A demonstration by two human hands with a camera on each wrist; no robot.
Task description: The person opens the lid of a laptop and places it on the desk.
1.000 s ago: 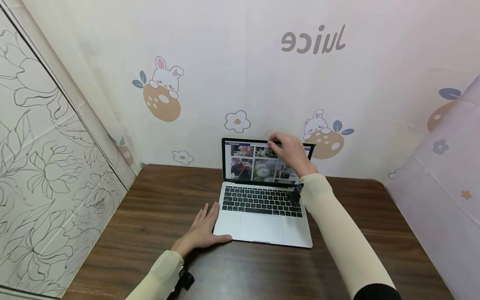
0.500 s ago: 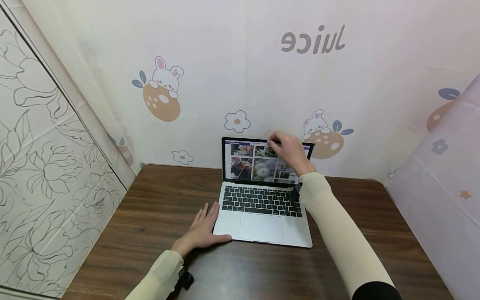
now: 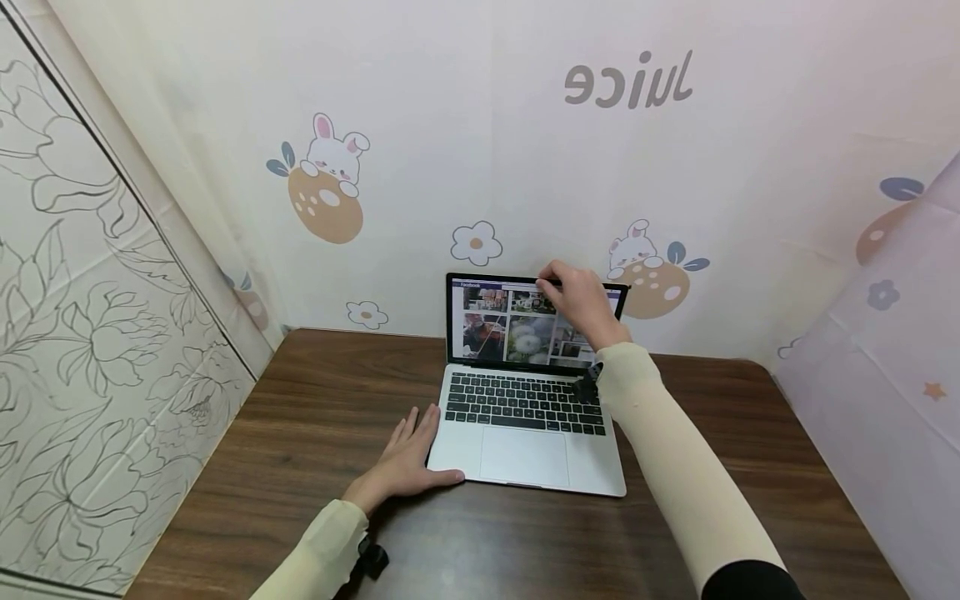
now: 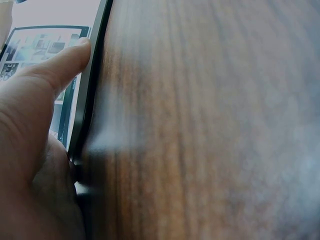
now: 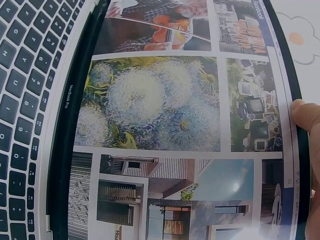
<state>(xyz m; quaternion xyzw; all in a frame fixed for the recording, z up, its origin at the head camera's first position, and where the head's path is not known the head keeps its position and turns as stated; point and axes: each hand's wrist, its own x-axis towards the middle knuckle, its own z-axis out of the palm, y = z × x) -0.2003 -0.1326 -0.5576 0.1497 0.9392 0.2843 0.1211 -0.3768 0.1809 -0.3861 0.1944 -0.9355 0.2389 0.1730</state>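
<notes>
A silver laptop (image 3: 523, 457) stands unfolded on the table, its screen (image 3: 487, 325) lit with a page of photos. My right hand (image 3: 581, 304) pinches the screen's top edge, right of its middle. In the right wrist view a fingertip (image 5: 302, 112) lies on the black border, while the rest of that hand is mostly cut off. The left hand (image 3: 405, 462) rests at the laptop's front left corner, fingers straight along the left side. Its thumb (image 4: 65, 65) touches the front edge in the left wrist view. The right forearm covers part of the keyboard (image 3: 517, 400).
A dark wooden table (image 3: 322, 392) carries the laptop. Close behind the screen hangs a pale curtain (image 3: 420, 167) printed with rabbits and flowers. A panel with line-drawn flowers (image 3: 82, 350) borders the left side, and more pale cloth (image 3: 885, 400) hangs at the right.
The screen's top edge has risen very slightly, with my right hand still pinching it. My left hand stays at the same corner of the laptop.
</notes>
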